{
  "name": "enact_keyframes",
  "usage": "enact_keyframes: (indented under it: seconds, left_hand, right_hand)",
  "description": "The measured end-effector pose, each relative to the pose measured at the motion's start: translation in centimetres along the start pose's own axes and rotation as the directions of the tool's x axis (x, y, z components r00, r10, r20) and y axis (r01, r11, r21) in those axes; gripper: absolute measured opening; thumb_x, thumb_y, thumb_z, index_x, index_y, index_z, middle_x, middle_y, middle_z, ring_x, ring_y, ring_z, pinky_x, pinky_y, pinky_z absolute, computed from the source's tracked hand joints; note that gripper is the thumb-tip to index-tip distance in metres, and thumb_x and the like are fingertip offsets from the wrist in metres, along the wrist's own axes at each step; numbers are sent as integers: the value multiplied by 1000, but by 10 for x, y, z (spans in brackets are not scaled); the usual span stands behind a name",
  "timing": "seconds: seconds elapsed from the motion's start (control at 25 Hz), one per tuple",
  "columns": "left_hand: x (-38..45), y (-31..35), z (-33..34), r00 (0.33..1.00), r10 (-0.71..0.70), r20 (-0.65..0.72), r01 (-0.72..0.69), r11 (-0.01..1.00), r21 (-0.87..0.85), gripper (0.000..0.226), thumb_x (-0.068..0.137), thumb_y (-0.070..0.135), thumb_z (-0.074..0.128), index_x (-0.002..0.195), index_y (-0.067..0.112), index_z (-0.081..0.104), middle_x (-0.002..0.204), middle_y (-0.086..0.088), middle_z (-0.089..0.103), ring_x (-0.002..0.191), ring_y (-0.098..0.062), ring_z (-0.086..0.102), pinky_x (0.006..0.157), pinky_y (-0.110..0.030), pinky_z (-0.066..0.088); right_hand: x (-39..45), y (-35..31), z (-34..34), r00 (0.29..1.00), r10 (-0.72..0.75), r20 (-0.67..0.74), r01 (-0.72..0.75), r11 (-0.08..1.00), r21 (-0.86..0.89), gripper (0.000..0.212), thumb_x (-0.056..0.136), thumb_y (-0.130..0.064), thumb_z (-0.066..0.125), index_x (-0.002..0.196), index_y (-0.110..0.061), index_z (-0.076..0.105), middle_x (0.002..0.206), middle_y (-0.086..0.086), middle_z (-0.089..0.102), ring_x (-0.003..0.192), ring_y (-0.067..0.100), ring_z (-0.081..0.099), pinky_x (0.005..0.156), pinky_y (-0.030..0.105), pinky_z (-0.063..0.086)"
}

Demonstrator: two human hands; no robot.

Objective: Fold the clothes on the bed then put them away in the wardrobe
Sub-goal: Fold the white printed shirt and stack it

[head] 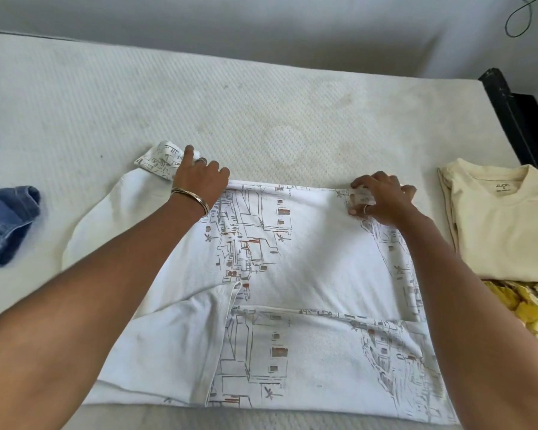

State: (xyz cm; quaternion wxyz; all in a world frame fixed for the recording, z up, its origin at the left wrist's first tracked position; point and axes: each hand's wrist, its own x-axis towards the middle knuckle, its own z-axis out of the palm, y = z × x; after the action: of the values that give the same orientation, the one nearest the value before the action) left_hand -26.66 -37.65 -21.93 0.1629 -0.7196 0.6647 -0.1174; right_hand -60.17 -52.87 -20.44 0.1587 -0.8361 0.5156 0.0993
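Observation:
A white shirt with a grey and rust line-drawing print lies spread flat on the white mattress, partly folded over itself. My left hand grips the far left edge of the fold, by the printed cuff of a sleeve that trails off to the left. My right hand pinches the far right corner of the same fold. Both forearms reach out over the shirt.
A folded cream T-shirt lies at the right on top of a yellow patterned garment. Blue denim sits at the left edge. A black bed frame stands at the far right, and a wall runs behind the mattress.

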Motion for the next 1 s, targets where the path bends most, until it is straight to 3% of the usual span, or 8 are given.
enact_keyframes:
  seconds: [0.12,0.24,0.32,0.4,0.52,0.76,0.92,1.0]
  left_hand:
    - [-5,-13,-1,983,119,-141,-106,990,94,19,74,-5,58,83,10,64,62,-7,60,62,-28,62,113,-52,25]
    - [-19,-37,1,913,281,-296,-246,958,150,26,61,-15,56,63,10,57,45,-7,48,47,-23,52,117,-46,18]
    - [-32,-47,-1,849,363,-384,-332,932,147,31,65,-18,47,67,10,59,45,-7,46,45,-22,50,114,-43,25]
    - [-55,-48,-8,802,400,-444,-387,914,124,31,69,-13,47,76,14,61,48,-5,46,41,-21,49,77,-40,52]
    - [-109,-40,-22,798,383,-466,-434,901,-3,28,73,1,54,95,19,52,56,-6,51,36,-21,50,35,-24,39]
    - [-213,10,-20,889,247,-386,-336,924,-182,43,73,13,37,112,25,48,76,-12,59,36,-25,52,25,-29,38]
    - [-235,21,-29,961,81,-264,-162,939,-302,67,60,-13,64,114,25,61,74,-10,46,31,-26,45,26,-25,30]
    - [-243,21,-35,975,75,-207,-140,937,-320,58,65,-4,66,114,27,66,73,-8,49,34,-25,46,28,-26,36]
  right_hand:
    - [-6,15,-18,996,85,22,-75,958,-277,32,80,-33,77,108,-29,62,100,-6,60,117,21,45,106,52,15]
    - [-26,34,-30,979,27,-204,-121,877,-464,20,81,-26,74,96,-13,69,105,5,62,117,29,44,104,54,18]
    - [-51,40,-28,951,-50,-304,-94,893,-440,11,79,-12,73,86,-8,66,93,7,64,108,30,50,99,54,22]
    - [-87,40,-21,932,-101,-348,-63,900,-430,15,74,2,69,81,-9,61,77,4,63,93,28,57,94,52,28]
    - [-154,31,-4,861,-7,-509,-171,937,-303,25,71,10,68,85,-9,61,76,6,60,79,28,56,80,48,36]
    - [-250,18,60,896,105,-431,-158,984,-88,30,66,18,67,86,-3,66,89,20,64,73,37,59,53,34,43]
    - [-262,22,62,865,349,-361,-306,936,173,34,70,19,61,96,-1,70,86,23,65,69,40,61,53,29,34]
    - [-264,26,60,869,366,-332,-324,930,176,35,74,17,59,101,-3,70,98,22,67,79,40,62,56,32,41]
